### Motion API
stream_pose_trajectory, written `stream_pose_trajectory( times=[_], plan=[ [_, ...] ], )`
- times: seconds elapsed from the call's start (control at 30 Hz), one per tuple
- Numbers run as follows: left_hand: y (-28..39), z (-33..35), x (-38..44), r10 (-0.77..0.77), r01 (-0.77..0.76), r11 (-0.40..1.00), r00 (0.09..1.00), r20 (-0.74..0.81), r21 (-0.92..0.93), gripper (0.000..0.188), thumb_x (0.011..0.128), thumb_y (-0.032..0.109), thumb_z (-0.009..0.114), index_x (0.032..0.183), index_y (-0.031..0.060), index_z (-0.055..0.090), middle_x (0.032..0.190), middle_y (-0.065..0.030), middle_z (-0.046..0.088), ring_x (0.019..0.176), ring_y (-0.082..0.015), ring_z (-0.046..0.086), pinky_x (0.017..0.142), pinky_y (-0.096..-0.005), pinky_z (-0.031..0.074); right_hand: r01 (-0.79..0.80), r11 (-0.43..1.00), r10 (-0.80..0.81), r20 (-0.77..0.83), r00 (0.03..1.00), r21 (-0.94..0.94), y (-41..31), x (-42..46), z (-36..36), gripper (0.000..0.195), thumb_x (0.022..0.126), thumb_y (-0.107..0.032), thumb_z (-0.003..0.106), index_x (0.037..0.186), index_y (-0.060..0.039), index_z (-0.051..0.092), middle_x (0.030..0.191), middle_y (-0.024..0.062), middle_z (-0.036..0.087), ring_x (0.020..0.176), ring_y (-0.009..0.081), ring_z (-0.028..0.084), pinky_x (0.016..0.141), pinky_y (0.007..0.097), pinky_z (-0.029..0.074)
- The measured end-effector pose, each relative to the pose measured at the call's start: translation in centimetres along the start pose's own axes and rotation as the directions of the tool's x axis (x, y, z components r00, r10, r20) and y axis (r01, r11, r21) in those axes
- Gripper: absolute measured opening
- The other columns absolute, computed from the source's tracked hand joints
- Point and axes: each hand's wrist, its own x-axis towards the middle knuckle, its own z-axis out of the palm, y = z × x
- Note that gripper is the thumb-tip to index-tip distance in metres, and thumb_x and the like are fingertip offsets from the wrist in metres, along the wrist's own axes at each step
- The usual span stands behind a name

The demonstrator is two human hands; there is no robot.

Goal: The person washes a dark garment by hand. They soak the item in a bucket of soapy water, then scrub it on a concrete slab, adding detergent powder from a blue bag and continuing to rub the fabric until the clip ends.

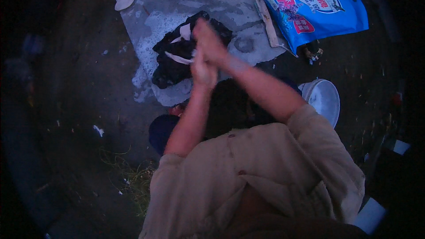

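A dark wet garment with white strips lies bunched on a grey stone slab. My right hand is over its right part, blurred, fingers pointing away from me. My left hand sits just below, its fingers up against the right hand and the garment's near edge. The two hands overlap, so the grip of each is hidden. Soap suds spread over the slab's left side and spill onto the ground.
A blue washing powder bag bearing writing lies at the slab's upper right, beside a narrow wooden-looking tool with a cord. A pale oval piece rests on the left corner. To my right stands a white bucket. Dry grass lies at lower left.
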Motion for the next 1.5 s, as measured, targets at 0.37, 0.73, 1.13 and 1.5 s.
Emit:
stream_pose_trajectory(
  times=[0.37, 0.73, 1.13, 1.5],
  plan=[
    [0.3, -0.2, -0.1, 0.011, -0.009, 0.999, 0.999, -0.051, 0.038, 0.049, 0.094, 0.032, 0.023, 0.135, 0.0033, 0.021, 0.138, -0.0101, 0.027, 0.127, -0.0225, 0.025, 0.107, -0.035, 0.014, 0.002, 1.0, -0.001, -0.057, 0.998, 0.007, -1.3, 0.2, -0.7, 0.046, 0.088, -0.026, 0.037, 0.121, 0.0063, 0.038, 0.126, 0.0247, 0.037, 0.12, 0.0369, 0.033, 0.1, 0.0386, 0.025],
    [0.9, 0.3, -0.6, -0.024, 0.024, 1.0, 0.997, -0.067, -0.007, 0.049, 0.094, 0.027, 0.026, 0.137, 0.0061, 0.018, 0.142, -0.0063, 0.018, 0.131, -0.0208, 0.018, 0.106, -0.0325, 0.01, 0.039, 0.998, -0.042, -0.06, 0.997, -0.054, -0.9, 1.9, -0.3, 0.051, 0.089, -0.033, 0.036, 0.125, 0.0034, 0.035, 0.13, 0.0227, 0.035, 0.125, 0.0339, 0.027, 0.104, 0.0392, 0.02],
    [2.0, -0.2, -0.2, -0.007, 0.007, 1.0, 1.0, -0.021, -0.025, 0.056, 0.093, 0.039, 0.024, 0.134, 0.0021, 0.021, 0.139, -0.0117, 0.023, 0.128, -0.0244, 0.024, 0.106, -0.0358, 0.016, -0.153, 0.91, 0.139, 0.064, 0.988, 0.385, -2.5, 1.2, -1.4, 0.052, 0.09, -0.037, 0.037, 0.125, 0.0011, 0.037, 0.121, 0.0164, 0.045, 0.112, 0.0286, 0.042, 0.098, 0.0373, 0.03],
    [4.6, -0.4, 0.6, 0.076, -0.095, 0.969, 0.993, -0.088, -0.227, 0.053, 0.09, 0.039, 0.024, 0.133, 0.0072, 0.025, 0.133, -0.0177, 0.032, 0.123, -0.0315, 0.031, 0.104, -0.0432, 0.02, -0.619, 0.409, 0.196, 0.599, 0.777, 0.67, -2.0, -1.6, -6.0, 0.042, 0.088, -0.033, 0.046, 0.119, -0.005, 0.044, 0.103, 0.0091, 0.053, 0.087, 0.0152, 0.051, 0.077, 0.032, 0.044]
  ],
)
